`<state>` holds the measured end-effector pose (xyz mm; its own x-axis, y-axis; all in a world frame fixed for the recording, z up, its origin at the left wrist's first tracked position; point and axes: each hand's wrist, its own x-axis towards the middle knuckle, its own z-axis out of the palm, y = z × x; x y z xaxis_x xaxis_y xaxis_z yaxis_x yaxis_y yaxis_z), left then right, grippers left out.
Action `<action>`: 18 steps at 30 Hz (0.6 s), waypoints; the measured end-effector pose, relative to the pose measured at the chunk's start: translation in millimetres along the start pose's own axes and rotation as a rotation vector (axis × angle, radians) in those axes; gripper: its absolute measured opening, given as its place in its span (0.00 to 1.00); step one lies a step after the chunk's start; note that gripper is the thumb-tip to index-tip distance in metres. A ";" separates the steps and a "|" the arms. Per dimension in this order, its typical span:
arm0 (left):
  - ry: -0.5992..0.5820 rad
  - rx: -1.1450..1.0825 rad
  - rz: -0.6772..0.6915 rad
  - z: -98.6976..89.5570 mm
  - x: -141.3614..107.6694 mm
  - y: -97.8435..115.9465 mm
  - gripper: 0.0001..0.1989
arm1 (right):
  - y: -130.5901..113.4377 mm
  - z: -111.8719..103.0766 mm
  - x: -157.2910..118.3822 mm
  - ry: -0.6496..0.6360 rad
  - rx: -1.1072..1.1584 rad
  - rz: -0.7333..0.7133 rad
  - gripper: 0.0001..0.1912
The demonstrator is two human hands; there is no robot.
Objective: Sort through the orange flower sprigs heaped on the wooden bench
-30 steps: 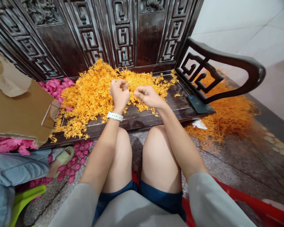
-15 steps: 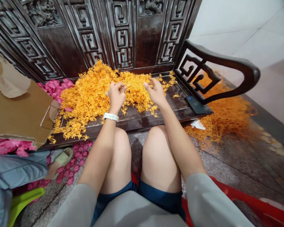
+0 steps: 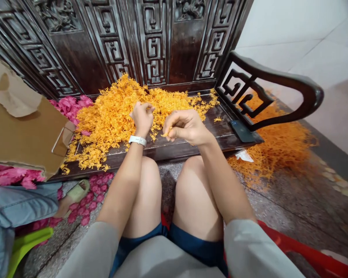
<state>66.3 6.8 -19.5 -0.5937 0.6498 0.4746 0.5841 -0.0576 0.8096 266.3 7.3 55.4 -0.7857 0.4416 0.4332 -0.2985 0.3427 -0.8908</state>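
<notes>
A heap of small yellow-orange plastic flower pieces (image 3: 107, 119) is spread over the seat of a dark wooden bench (image 3: 174, 151). My right hand (image 3: 188, 125) is above the bench's front part, thumb and forefinger pinched on a small yellow flower piece (image 3: 168, 132). To its left, my left hand (image 3: 143, 119) hovers at the heap's near side, its fingers curled in. What those left fingers hold, if anything, is hidden. A white watch band (image 3: 137, 140) circles my left wrist.
A cardboard box (image 3: 20, 131) stands at the left by pink artificial flowers (image 3: 68, 106). A phone (image 3: 242, 131) lies by the carved armrest (image 3: 278, 77). Orange strands (image 3: 278, 139) are piled on the floor at right. Another person's leg (image 3: 23, 204) is at lower left.
My right hand has come down and left from over the heap, toward me, and its fingers have closed on a yellow flower piece. My left hand has barely moved.
</notes>
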 end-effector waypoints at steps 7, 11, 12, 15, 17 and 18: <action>0.119 -0.647 -0.213 -41.5 21.0 -4.4 0.17 | 68.0 -55.3 5.5 0.428 -0.207 0.310 0.48; 0.031 -0.709 -0.216 -53.0 16.6 -3.9 0.23 | 92.8 -64.8 5.5 0.379 -0.291 0.465 0.48; 0.018 -0.714 -0.191 -52.2 14.5 -5.4 0.24 | 91.2 -60.2 6.7 0.353 -0.254 0.444 0.45; -0.067 -0.730 -0.134 -46.8 10.4 -7.4 0.27 | 78.3 -41.0 13.3 0.293 -0.083 0.361 0.41; -0.177 -0.730 -0.145 -43.8 9.2 -4.3 0.27 | 71.0 -30.9 18.0 0.283 0.006 0.327 0.40; -0.242 -0.733 -0.166 -42.7 8.6 -1.5 0.27 | 69.2 -27.6 19.9 0.280 0.041 0.316 0.40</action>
<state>36.7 -19.9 -1.9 -0.4548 0.8357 0.3078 -0.0650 -0.3758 0.9244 245.0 62.7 6.1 -0.6659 0.7301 0.1535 -0.0926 0.1232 -0.9880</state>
